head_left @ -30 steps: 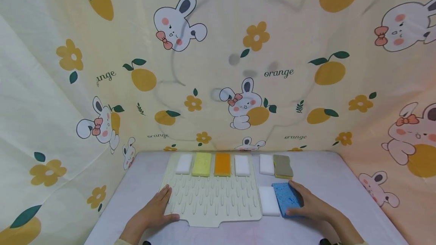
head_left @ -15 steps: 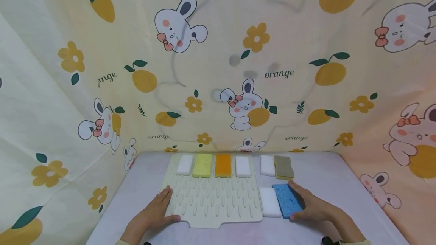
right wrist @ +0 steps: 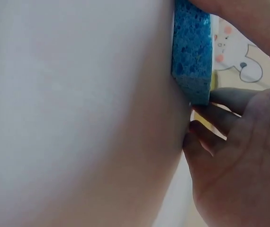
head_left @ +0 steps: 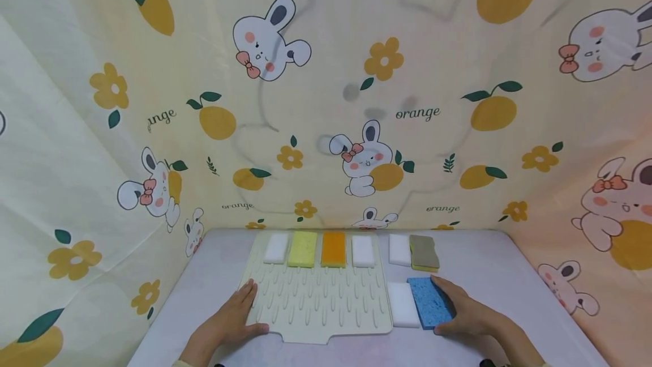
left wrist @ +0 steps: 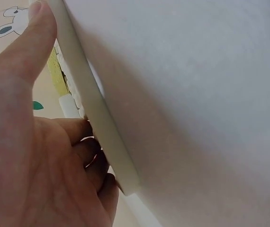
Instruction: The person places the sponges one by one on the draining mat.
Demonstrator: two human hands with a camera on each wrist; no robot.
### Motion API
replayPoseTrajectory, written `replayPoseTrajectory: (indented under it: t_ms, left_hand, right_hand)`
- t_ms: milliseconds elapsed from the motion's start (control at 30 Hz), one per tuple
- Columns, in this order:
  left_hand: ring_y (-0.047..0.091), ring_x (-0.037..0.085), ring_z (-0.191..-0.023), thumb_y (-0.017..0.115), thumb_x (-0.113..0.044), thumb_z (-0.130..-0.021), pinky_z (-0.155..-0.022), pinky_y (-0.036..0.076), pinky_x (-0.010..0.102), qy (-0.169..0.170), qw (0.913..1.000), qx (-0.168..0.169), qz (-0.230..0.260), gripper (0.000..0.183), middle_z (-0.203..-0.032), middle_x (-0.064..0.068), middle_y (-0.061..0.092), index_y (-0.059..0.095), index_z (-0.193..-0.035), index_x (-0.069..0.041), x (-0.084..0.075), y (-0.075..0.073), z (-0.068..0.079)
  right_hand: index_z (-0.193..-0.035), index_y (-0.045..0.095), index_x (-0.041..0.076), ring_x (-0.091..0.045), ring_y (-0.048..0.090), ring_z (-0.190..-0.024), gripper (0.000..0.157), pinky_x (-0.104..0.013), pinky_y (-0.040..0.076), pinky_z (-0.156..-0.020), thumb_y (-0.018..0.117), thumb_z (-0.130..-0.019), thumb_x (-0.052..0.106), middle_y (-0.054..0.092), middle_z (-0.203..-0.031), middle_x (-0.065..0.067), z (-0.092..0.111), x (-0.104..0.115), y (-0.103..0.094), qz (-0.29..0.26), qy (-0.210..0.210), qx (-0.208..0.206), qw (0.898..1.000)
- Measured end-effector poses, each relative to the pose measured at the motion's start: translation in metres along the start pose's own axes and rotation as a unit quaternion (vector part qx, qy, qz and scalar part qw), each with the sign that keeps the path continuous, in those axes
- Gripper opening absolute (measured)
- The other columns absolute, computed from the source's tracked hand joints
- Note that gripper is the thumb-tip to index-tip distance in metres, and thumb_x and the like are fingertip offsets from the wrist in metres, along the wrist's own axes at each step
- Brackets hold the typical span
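In the head view, my left hand (head_left: 231,316) rests at the front left corner of a pale ribbed drying mat (head_left: 318,304), fingers along its left side and thumb at the front edge. The left wrist view shows the mat's edge (left wrist: 104,127) beside thumb and fingers. My right hand (head_left: 471,313) spans a flat blue sponge (head_left: 428,302) from the right, index finger at its far corner and thumb at its near corner. The sponge lies against a white sponge block (head_left: 404,304). In the right wrist view, its porous side (right wrist: 192,47) sits between thumb and index finger.
Along the mat's back lie a white block (head_left: 276,248), a yellow sponge (head_left: 302,250), an orange sponge (head_left: 333,250) and another white block (head_left: 363,251). Right of the mat are a white block (head_left: 399,250) and a grey-topped yellow sponge (head_left: 424,252). A printed cloth (head_left: 326,89) walls the table.
My right thumb has slid from the top of the blue sponge to its near corner. The left hand, mat and sponges look unmoved; the head view has shifted slightly.
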State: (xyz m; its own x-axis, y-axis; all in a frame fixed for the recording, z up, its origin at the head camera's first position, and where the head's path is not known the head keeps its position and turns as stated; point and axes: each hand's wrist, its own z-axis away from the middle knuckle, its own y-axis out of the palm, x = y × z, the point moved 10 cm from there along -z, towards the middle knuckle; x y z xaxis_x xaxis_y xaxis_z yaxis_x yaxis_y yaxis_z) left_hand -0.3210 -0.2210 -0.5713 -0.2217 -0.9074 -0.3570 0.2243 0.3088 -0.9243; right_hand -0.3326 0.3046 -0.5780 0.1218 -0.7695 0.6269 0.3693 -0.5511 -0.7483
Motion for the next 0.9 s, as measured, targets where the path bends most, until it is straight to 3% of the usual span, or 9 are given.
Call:
replayPoseTrajectory:
  t_ms: [200,400,567,900]
  left_hand:
    - [0.027,0.048,-0.159,0.083,-0.063,-0.086,-0.128,0.029,0.062,0.010,0.9998,0.001,0.015,0.118,-0.172,0.031,0.025,0.033,-0.162,0.012,-0.001,0.001,0.001]
    - [0.026,0.050,-0.159,0.082,-0.062,-0.086,-0.127,0.028,0.064,0.029,0.9995,-0.003,0.015,0.118,-0.171,0.033,0.024,0.032,-0.161,0.014,-0.002,0.002,0.000]
    - [0.025,0.047,-0.160,0.083,-0.064,-0.084,-0.129,0.027,0.062,0.018,0.9997,-0.001,0.019,0.121,-0.172,0.031,0.024,0.031,-0.162,0.012,0.004,0.004,-0.002]
    - [0.024,0.043,-0.162,0.084,-0.065,-0.082,-0.130,0.026,0.059,0.004,1.0000,0.008,0.005,0.123,-0.174,0.028,0.023,0.031,-0.164,0.010,0.007,0.006,-0.005]
  right_hand:
    - [-0.168,0.019,-0.003,-0.067,0.017,-0.151,0.128,-0.085,0.022,-0.116,0.098,-0.077,0.041,0.021,-0.168,-0.040,0.002,-0.001,0.000,0.000,-0.006,-0.011,1.000]
    - [-0.168,0.017,-0.001,-0.066,0.020,-0.151,0.127,-0.086,0.027,-0.113,0.095,-0.080,0.046,0.019,-0.168,-0.037,0.003,-0.007,-0.007,0.014,0.013,-0.031,0.999]
    - [-0.168,0.014,-0.003,-0.068,0.019,-0.148,0.128,-0.086,0.029,-0.111,0.093,-0.082,0.049,0.015,-0.166,-0.039,0.004,-0.008,-0.014,0.015,0.026,-0.056,0.998]
    - [-0.165,0.018,-0.010,-0.067,0.021,-0.148,0.123,-0.086,0.032,-0.110,0.091,-0.084,0.048,0.021,-0.165,-0.040,0.003,0.021,-0.016,0.023,-0.024,-0.110,0.993]
